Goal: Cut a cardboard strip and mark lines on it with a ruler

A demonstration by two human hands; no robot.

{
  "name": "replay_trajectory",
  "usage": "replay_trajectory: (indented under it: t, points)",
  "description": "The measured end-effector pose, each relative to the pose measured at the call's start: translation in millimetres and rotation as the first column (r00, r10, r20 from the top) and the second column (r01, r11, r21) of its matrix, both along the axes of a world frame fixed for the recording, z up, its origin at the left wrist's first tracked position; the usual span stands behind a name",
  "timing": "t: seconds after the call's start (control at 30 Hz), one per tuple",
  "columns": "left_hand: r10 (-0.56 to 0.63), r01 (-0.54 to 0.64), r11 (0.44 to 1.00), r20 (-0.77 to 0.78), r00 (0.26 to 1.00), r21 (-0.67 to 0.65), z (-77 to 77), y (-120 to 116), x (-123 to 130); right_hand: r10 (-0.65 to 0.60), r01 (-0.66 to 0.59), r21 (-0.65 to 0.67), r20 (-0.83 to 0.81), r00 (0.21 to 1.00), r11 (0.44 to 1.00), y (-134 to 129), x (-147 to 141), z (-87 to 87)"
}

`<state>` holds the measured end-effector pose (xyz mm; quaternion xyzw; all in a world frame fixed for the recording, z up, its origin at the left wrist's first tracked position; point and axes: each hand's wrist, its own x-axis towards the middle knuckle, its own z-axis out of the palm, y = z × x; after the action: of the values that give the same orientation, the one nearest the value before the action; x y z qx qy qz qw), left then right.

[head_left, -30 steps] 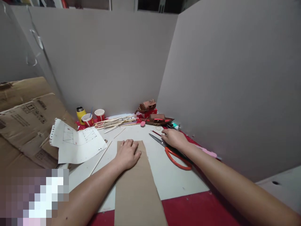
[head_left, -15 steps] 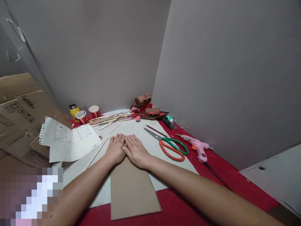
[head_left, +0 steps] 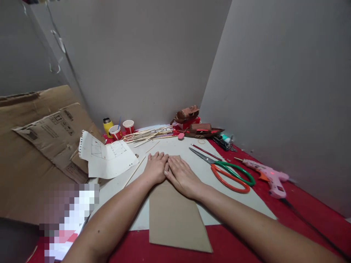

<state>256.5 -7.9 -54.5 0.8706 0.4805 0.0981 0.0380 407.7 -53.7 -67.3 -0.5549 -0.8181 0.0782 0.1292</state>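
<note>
A flat piece of brown cardboard [head_left: 178,219] lies over a white sheet [head_left: 214,212] on the red table. Both hands press on its far end, side by side and touching. My left hand [head_left: 157,168] lies palm down at the left, fingers extended forward. My right hand [head_left: 183,176] rests flat beside it, its thumb against the left hand. Neither hand is gripping anything. To their right are scissors [head_left: 229,173] with green and orange handles, and a dark red pencil [head_left: 206,152].
A pink glue gun [head_left: 270,175] with its cord lies at the right. Thin wooden sticks [head_left: 150,134], red-and-white cups [head_left: 128,126], a yellow bottle [head_left: 108,127] and brown model boats [head_left: 200,129] stand at the back. At left are a drawing [head_left: 109,160] and large cardboard [head_left: 49,146].
The camera view has turned left, so the whole scene appears further right. Both hands remain flat on the cardboard, with little visible change in their pose.
</note>
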Motion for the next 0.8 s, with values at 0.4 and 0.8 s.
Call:
replay_trajectory:
  t: [0.4,0.8]
  points:
    - [-0.005,0.003,0.998,0.026,1.0,0.057,-0.7,7.2,2.2,0.06,-0.06,-0.002,0.065,0.996,0.998,-1.3,6.1,9.5]
    - [0.085,-0.08,0.994,-0.058,0.995,0.078,9.7,6.9,5.0,0.065,-0.067,0.019,0.092,0.994,0.998,-3.9,6.1,8.8]
